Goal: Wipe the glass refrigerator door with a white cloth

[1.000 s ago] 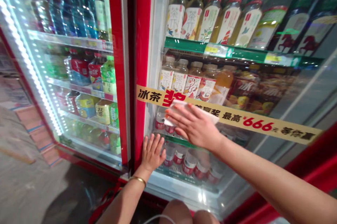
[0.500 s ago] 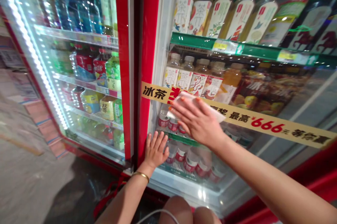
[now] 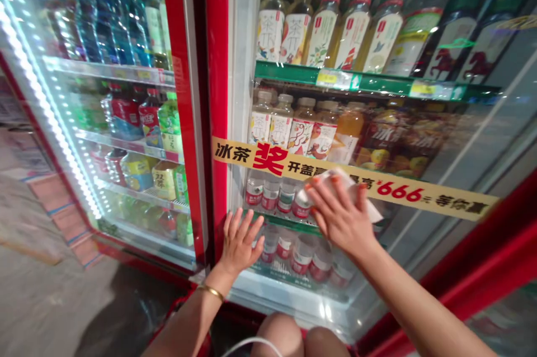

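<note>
White cloth (image 3: 335, 189) is being held flat under R hand (image 3: 339, 214), fingers spread, pressing it on glass fridge door (image 3: 293, 295) across yellow promo strip (image 3: 403, 192); L hand (image 3: 239, 245) is resting open on glass, left of R hand, just beside red door frame (image 3: 216, 66).

Left cooler section: blue bottled water (image 3: 104, 21) on the top shelf. Right section: bottled iced tea (image 3: 323, 27) above a green shelf edge (image 3: 331, 77). A yellow promotional strip (image 3: 398, 192) spans the right glass door. Concrete floor (image 3: 50, 301) at near left.
</note>
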Demonstrator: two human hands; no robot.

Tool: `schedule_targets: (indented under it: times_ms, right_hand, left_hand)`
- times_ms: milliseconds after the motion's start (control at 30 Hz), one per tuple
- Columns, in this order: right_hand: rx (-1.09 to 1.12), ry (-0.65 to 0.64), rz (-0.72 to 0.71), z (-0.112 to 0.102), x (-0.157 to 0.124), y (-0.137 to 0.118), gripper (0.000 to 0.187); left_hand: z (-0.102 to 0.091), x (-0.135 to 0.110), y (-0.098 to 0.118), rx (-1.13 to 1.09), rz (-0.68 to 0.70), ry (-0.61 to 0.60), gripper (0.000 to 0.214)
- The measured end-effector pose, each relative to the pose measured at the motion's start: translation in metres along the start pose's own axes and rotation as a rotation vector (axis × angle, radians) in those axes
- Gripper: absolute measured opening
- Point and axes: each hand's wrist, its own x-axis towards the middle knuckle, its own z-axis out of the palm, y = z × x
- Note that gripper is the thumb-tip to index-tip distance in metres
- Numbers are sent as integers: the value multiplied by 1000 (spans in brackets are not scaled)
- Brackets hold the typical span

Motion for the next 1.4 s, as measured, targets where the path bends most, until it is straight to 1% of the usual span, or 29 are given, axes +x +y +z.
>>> schedule_targets:
  times_ms: [67,100,133,167,200,267,333,367,400,433,500,567,600,633,700,733,767,800,833,867,933,1000,1067,1100,1167,1233,1267,1333,1400]
  right_hand:
    - [-63,121,282,-10,11,23,82]
    - [-90,162,373,-11,18,25,84]
    - [-115,173,399,-9,23,20,84]
    - [-135,166,365,-5,24,11,81]
    - [-147,140,279,0,20,-2,77]
    - [-140,55,37,8,-6,-24,68]
    - [-131,9,-101,8,-44,-25,65]
    - [-136,16,-98,4,-61,-15,68]
    - [-142,41,-45,-1,-74,2,73]
    - [-150,89,61,-7,-80,22,76]
    - [-167,209,348,-16,-71,57,78]
    - [-181,279,555,-18,-46,68,77]
    - [-187,275,569,-17,-35,62,78]
    - [-189,253,524,-13,-26,50,81]
    - [-178,173,278,-3,-26,17,77]
    - [-166,125,113,2,-36,3,71]
    - [-159,83,11,5,-50,-5,67]
    - [-161,69,-20,6,-67,-6,65]
    - [-168,63,-15,2,-84,2,66]
    - [-186,76,44,-4,-96,17,70]
    - [-242,142,261,-20,-102,60,80]
    - [-295,225,507,-32,-82,96,81]
    - [-297,240,598,-32,-57,105,80]
    - [-280,207,557,-28,-48,98,82]
    - [-231,104,351,-18,-48,68,84]
    - [-198,35,150,-10,-69,38,80]
    - [-193,30,97,-10,-84,30,78]
    - [-202,55,121,-16,-107,36,80]
    - [-231,131,306,-26,-106,65,81]
  left_hand:
    - [4,24,5,-15,18,10,84]
    - [6,38,8,-24,18,15,83]
    - [9,51,11,-31,6,18,82]
    - [12,64,15,-34,-15,19,81]
    - [14,74,18,-32,-39,19,80]
    - [18,87,24,-13,-77,24,78]
    - [20,90,27,7,-86,39,80]
    - [21,90,27,9,-83,48,82]
    - [22,88,27,7,-83,54,84]
    - [23,86,26,3,-85,57,85]
    - [24,83,25,3,-85,64,86]
    - [23,82,24,10,-75,74,84]
    - [23,83,23,10,-66,78,84]
    - [22,83,22,8,-57,78,84]
    - [21,84,20,-1,-46,80,84]
    - [22,84,19,-4,-46,80,85]
    - [23,84,18,-9,-47,81,87]
    - [23,83,17,-15,-47,83,87]
    - [24,83,17,-21,-46,83,88]
    - [25,82,17,-27,-43,86,88]
    - [26,80,17,-29,-37,100,87]
    - [27,79,15,-22,-41,112,87]
    - [27,76,13,-35,-64,95,88]
    - [27,75,12,-53,-79,79,88]
    - [26,74,9,-94,-108,55,88]
    - [25,73,8,-103,-106,46,91]
    - [25,72,8,-92,-93,50,93]
    - [25,72,9,-60,-59,62,95]
    - [26,73,10,-43,-46,82,93]
